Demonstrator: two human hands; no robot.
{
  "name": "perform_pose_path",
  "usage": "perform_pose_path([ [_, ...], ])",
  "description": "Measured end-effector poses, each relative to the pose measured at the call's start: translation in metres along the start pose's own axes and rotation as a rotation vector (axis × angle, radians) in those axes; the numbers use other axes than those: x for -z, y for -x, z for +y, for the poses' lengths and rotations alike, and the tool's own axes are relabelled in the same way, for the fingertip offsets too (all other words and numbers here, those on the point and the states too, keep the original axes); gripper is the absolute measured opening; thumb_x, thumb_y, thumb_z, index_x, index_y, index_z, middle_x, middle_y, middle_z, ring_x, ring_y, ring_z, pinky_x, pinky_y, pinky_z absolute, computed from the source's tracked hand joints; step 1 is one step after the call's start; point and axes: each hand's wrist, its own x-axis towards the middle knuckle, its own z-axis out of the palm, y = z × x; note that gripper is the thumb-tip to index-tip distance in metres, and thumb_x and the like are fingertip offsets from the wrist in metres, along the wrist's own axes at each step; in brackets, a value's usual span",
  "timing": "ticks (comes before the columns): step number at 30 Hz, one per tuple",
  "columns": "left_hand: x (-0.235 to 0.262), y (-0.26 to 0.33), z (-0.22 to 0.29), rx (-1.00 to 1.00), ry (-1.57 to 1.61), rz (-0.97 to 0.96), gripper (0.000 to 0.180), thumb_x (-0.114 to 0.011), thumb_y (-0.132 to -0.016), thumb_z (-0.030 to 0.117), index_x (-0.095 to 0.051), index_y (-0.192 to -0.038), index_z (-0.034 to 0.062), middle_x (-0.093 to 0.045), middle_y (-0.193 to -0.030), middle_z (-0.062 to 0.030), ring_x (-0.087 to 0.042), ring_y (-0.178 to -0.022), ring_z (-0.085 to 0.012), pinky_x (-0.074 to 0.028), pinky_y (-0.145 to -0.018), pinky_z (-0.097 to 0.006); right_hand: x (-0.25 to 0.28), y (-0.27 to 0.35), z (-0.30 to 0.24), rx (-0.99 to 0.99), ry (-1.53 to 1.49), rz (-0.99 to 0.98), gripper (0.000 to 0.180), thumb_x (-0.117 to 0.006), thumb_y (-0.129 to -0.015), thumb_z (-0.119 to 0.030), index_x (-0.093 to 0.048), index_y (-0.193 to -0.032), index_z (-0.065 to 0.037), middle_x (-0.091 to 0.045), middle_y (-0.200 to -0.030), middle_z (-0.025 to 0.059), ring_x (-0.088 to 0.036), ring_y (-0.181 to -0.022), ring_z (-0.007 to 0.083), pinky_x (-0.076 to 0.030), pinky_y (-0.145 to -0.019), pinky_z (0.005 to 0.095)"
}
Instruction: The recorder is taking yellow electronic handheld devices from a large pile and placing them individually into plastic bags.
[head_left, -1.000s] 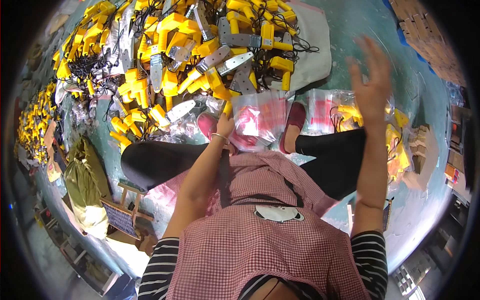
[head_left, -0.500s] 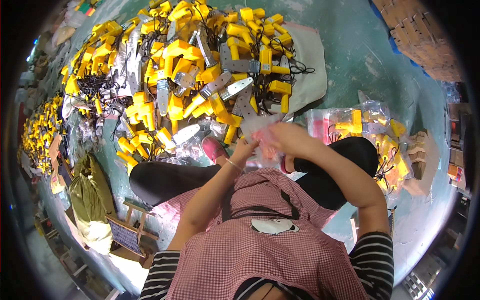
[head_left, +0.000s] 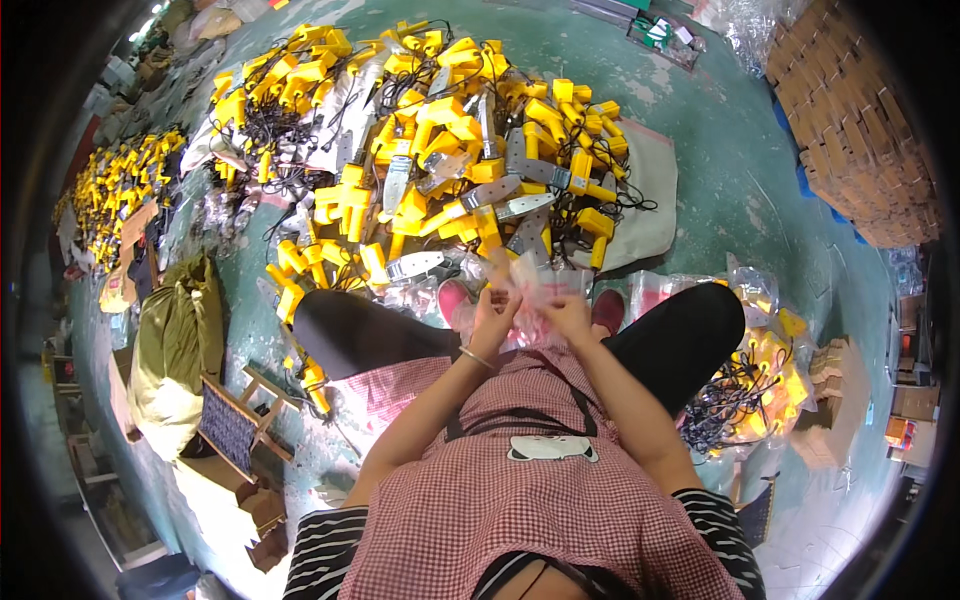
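A clear plastic bag [head_left: 538,285] with some pink-red on it is stretched between my two hands, above the floor between my feet. My left hand [head_left: 495,318] pinches its left side, and my right hand [head_left: 572,318] grips the right side with bent fingers. The bag's opening and anything inside it are blurred. Just beyond lies a large pile of yellow-handled tools [head_left: 440,130] with flat grey metal plates and black cords. The nearest plate [head_left: 413,265] is close to my left foot.
Bagged yellow tools [head_left: 765,380] lie by my right knee, beside a cardboard box [head_left: 825,400]. A pale sheet [head_left: 645,190] spreads under the pile's right side. To the left are an olive sack [head_left: 180,350] and a small wooden chair [head_left: 245,425]. Stacked cardboard [head_left: 845,120] stands far right.
My right hand has moved back from across the bag to its right side, and the bag is now spread between both hands. The whole view has shifted.
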Motion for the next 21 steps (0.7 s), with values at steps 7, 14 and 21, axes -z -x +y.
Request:
perform_pose_path([
  [7,0.014,-0.002,-0.014,-0.368,-0.066,0.324,0.032,-0.064,-0.088,0.019,-0.05,-0.107,-0.0019,-0.059,-0.103,-0.0134,-0.06,-0.092,-0.0209,-0.048,-0.08,-0.03,0.013,-0.012,-0.017,-0.476,-0.655,-0.222,0.025,-0.07,-0.083,-0.025,-0.069,-0.084,0.0,-0.058,-0.066,-0.0018,-0.049,-0.056,0.0077,-0.038,-0.049,0.0244],
  [14,-0.001,0.01,0.025,-0.481,-0.131,0.388,0.029,-0.064,-0.089,0.018,-0.047,-0.101,-0.0018,-0.055,-0.098,-0.0116,-0.06,-0.088,-0.0192,-0.05,-0.08,-0.03,0.018,-0.01,-0.027,-0.349,-0.999,-0.233,0.031,-0.066,-0.087,-0.029,-0.067,-0.083,0.001,-0.058,-0.065,-0.0007,-0.052,-0.06,0.0061,-0.041,-0.052,0.0228],
  [21,-0.004,0.012,0.061,-0.326,-0.238,-0.179,0.028,-0.061,-0.091,0.025,-0.056,-0.089,-0.0023,-0.059,-0.083,-0.0056,-0.056,-0.081,-0.0128,-0.047,-0.073,-0.028,0.032,0.002,-0.044,0.08,-0.705,-0.346,0.015,-0.07,-0.08,-0.016,-0.064,-0.081,-0.002,-0.06,-0.071,-0.0003,-0.055,-0.062,0.0094,-0.046,-0.059,0.0252],
])
